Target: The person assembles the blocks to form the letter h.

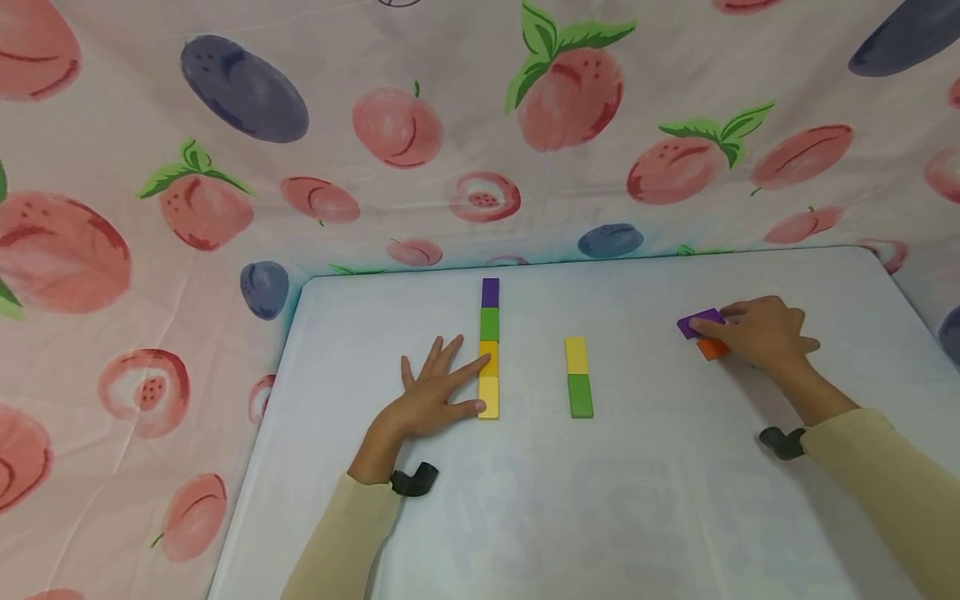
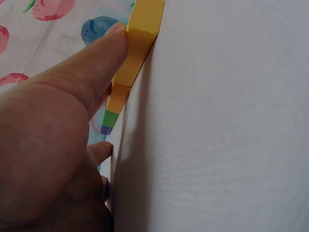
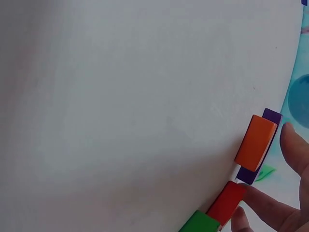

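Observation:
My left hand (image 1: 427,400) lies with fingers spread beside a column of blocks. Its thumb touches the light yellow block (image 1: 490,402) at the near end, and its index finger reaches over the darker yellow block (image 1: 488,348). Beyond these, a green block (image 1: 490,324) and a purple block (image 1: 491,292) continue the line. At the right, my right hand (image 1: 765,333) pinches another purple block (image 1: 705,320) between thumb and index finger. An orange block (image 3: 256,142) lies against it. A red block (image 3: 227,205) and a green block (image 3: 200,223) show beside the fingers, hidden in the head view.
Between the hands, a yellow block (image 1: 577,356) and a green block (image 1: 581,396) lie end to end on the white table (image 1: 615,500). A fruit-patterned cloth (image 1: 465,75) hangs behind the table's far edge. Dark bands circle both wrists.

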`<state>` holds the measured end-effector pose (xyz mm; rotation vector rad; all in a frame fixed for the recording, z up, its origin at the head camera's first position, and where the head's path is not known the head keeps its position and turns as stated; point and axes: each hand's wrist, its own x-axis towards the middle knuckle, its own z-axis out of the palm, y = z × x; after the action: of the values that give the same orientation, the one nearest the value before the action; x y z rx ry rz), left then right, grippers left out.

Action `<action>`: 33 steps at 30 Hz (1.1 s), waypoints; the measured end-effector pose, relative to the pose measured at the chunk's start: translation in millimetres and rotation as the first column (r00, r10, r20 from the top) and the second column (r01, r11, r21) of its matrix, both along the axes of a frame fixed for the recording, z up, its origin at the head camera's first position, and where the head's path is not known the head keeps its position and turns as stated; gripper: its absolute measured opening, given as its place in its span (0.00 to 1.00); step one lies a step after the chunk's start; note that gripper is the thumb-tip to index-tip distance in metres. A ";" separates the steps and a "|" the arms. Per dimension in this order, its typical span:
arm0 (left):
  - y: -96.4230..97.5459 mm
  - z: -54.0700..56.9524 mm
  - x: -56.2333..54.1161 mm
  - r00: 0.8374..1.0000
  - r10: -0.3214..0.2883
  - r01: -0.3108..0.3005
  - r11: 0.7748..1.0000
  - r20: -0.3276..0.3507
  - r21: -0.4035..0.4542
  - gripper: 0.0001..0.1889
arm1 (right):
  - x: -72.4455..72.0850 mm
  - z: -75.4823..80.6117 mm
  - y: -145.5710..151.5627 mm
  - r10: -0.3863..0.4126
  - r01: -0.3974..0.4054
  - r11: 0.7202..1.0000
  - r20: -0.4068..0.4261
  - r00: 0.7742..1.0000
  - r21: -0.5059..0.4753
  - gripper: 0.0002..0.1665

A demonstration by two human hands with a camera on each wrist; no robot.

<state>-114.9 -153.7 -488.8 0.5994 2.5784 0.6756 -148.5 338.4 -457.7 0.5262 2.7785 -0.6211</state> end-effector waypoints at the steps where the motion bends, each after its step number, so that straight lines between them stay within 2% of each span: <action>1: 0.2 -0.1 0.0 1.000 0.002 -0.002 1.000 0.002 0.000 0.38 | 0.4 0.1 -0.5 0.003 -0.003 1.000 0.002 1.000 0.001 0.57; 12: 0.2 -0.3 0.1 1.000 -0.003 0.003 1.000 0.000 -0.005 0.38 | -0.1 -3.0 -2.9 0.044 -0.043 0.998 -0.017 0.999 0.039 0.54; 19: 0.8 -1.2 -0.7 1.000 0.005 -0.005 1.000 0.009 -0.011 0.38 | 2.8 -5.3 -8.5 0.074 -0.072 0.997 -0.116 0.990 0.023 0.48; 24: 0.1 -1.8 -0.7 1.000 0.002 -0.002 1.000 0.010 -0.016 0.38 | 4.5 -6.1 -11.6 0.094 -0.103 0.994 -0.210 0.973 -0.035 0.41; 28: -0.1 -1.7 -0.6 1.000 0.000 0.000 1.000 0.011 -0.017 0.38 | 4.8 -4.9 -15.0 0.126 -0.147 0.988 -0.282 0.951 -0.055 0.34; 33: -0.2 -1.6 -0.3 1.000 0.002 -0.001 1.000 0.013 -0.015 0.38 | 3.6 -2.8 -19.6 0.154 -0.193 0.978 -0.338 0.928 -0.084 0.32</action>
<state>-115.2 -153.9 -490.5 0.5865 2.5703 0.6574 -144.9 318.8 -460.5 0.1576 3.0272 -0.8956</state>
